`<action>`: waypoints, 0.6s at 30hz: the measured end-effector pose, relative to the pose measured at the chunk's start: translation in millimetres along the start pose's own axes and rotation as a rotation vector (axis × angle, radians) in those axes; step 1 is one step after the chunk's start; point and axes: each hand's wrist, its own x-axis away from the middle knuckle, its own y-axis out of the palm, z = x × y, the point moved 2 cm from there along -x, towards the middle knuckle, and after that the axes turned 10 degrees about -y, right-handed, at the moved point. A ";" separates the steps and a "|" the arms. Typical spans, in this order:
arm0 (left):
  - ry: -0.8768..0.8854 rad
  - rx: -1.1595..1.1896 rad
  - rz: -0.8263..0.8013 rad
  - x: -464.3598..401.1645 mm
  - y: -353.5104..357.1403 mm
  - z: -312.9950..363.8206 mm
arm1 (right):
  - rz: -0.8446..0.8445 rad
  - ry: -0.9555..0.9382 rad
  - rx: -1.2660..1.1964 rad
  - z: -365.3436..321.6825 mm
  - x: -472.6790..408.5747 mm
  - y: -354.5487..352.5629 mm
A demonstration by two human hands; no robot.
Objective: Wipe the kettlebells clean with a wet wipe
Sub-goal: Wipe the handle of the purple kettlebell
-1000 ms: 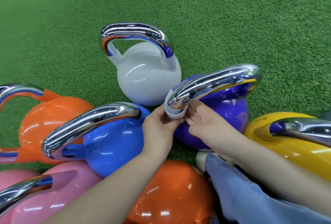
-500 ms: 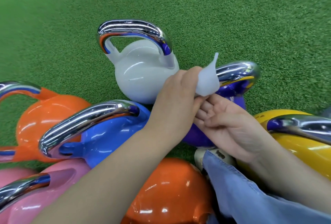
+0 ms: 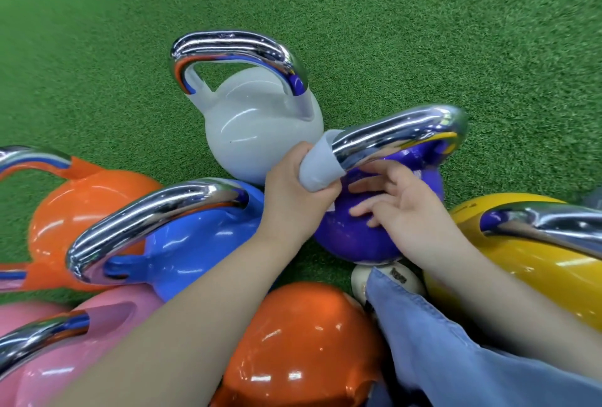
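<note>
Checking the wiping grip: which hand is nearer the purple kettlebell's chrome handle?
Left. The left hand grips the wet wipe wrapped around the handle; the right hand rests below it on the purple kettlebell.

Both forearms were bare from the near edge of the view to the wrists — no sleeves, watch or bands showed. The left hand and the right hand wore no gloves or rings. A leg in blue denim showed at lower right — beside it a cream shoe toe with a dark mark.
</note>
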 end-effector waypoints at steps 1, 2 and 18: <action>-0.017 0.024 0.043 1.7 1.9 -3.9 | 0.003 -0.076 0.158 0.4 1.3 -4.5; -0.036 0.048 0.084 3.2 4.0 -7.9 | 0.004 -0.154 0.325 0.2 3.0 -8.6; -0.121 0.131 -0.010 2.4 5.5 -18.3 | -0.273 -0.353 1.354 22.2 -4.6 -13.9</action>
